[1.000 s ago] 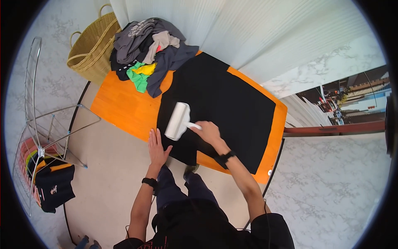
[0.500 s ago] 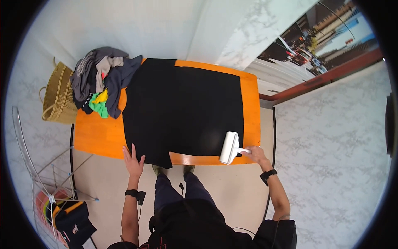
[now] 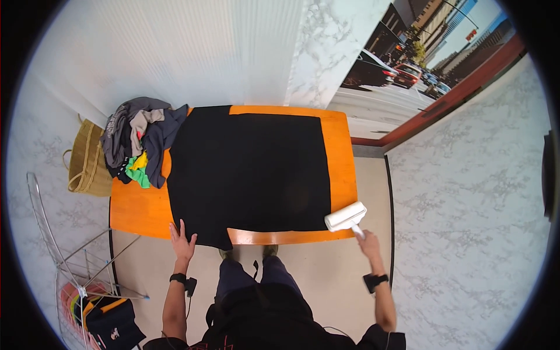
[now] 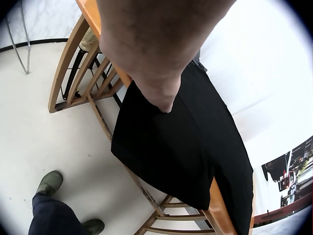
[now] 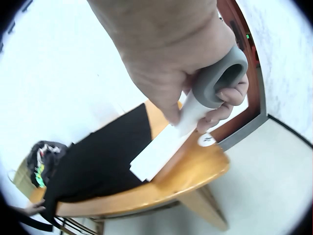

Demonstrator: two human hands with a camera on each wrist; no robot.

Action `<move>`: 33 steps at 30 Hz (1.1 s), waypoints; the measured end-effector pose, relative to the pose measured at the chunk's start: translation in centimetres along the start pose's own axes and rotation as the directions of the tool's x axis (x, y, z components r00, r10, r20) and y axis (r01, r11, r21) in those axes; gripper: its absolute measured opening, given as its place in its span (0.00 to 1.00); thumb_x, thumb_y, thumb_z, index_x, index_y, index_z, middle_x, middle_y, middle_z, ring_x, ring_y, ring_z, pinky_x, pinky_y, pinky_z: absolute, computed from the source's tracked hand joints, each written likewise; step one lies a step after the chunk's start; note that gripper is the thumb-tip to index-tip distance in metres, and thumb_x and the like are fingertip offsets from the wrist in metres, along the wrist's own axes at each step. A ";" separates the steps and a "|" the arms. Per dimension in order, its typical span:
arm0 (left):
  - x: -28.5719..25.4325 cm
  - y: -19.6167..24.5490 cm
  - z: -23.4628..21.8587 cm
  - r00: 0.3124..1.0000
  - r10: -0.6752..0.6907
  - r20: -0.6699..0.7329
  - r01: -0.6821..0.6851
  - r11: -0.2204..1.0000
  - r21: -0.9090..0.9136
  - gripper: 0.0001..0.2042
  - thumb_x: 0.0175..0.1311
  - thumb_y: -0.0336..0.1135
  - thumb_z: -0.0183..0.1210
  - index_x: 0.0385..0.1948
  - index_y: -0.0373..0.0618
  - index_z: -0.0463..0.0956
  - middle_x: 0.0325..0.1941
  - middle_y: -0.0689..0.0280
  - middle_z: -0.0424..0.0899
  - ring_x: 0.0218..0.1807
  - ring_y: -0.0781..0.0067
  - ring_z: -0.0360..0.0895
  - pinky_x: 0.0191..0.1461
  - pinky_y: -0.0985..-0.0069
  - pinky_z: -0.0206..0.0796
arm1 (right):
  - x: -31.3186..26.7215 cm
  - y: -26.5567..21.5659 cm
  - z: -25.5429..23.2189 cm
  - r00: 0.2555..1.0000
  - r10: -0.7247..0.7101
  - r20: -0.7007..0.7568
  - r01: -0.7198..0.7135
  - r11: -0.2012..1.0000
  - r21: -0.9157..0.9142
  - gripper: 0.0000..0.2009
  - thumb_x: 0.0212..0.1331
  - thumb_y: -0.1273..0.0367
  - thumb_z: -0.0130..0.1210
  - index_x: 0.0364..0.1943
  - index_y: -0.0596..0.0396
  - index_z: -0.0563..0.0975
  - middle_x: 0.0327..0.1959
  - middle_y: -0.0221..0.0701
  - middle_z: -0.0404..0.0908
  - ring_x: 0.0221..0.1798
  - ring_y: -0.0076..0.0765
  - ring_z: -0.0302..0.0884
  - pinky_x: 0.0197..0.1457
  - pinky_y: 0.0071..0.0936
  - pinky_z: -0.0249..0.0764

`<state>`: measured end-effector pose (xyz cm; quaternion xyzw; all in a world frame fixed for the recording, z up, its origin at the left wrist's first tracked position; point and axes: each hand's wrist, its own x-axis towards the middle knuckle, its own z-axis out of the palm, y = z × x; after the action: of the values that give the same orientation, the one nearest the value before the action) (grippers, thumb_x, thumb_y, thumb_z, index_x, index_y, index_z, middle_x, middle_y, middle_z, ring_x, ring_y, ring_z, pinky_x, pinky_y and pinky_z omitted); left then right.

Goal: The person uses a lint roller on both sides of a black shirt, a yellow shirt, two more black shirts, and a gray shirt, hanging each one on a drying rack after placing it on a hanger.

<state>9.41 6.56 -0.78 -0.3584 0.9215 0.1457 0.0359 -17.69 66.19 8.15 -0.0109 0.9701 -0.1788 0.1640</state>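
Note:
A black T-shirt [image 3: 251,175] lies spread flat on the orange wooden table [image 3: 341,169], its hem toward the right end and one sleeve hanging over the front edge. My right hand [image 3: 368,245] grips a white lint roller [image 3: 345,216], whose head overlaps the shirt's near right corner and the table's front edge. In the right wrist view, the fingers wrap round its grey-ended handle [image 5: 220,78]. At the left, my left hand [image 3: 184,245] rests with fingers spread at the shirt's near shoulder. The left wrist view shows that hand [image 4: 156,88] over the black cloth, fingers mostly hidden.
Crumpled clothes [image 3: 137,140] are heaped on the table's far left, beside a wicker basket [image 3: 93,163]. A metal drying rack [image 3: 81,289] with hung clothes stands on the floor at left. A pale curtain [image 3: 233,52] closes off the back. Wooden chairs [image 4: 73,73] stand by the table.
My right hand has carried the lint roller from the shirt's left part rightward to the table's front right corner and turned it. My left hand stays by the sleeve. The head view has swung round.

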 end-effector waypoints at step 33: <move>9.0 -7.7 -5.2 0.635 0.747 0.196 -0.727 0.664 -0.176 0.39 0.57 0.45 0.61 0.67 0.30 0.57 0.68 0.43 0.63 0.68 0.48 0.62 0.78 0.54 0.41 | 9.4 -63.1 28.5 0.929 -0.222 -0.298 0.276 0.949 0.152 0.15 0.65 0.67 0.53 0.48 0.64 0.70 0.35 0.55 0.78 0.39 0.66 0.78 0.42 0.54 0.75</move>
<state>8.11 -6.24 0.82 0.0692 0.9681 0.2288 0.0752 -19.79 -3.37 2.12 -0.0935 0.9523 -0.2904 0.0030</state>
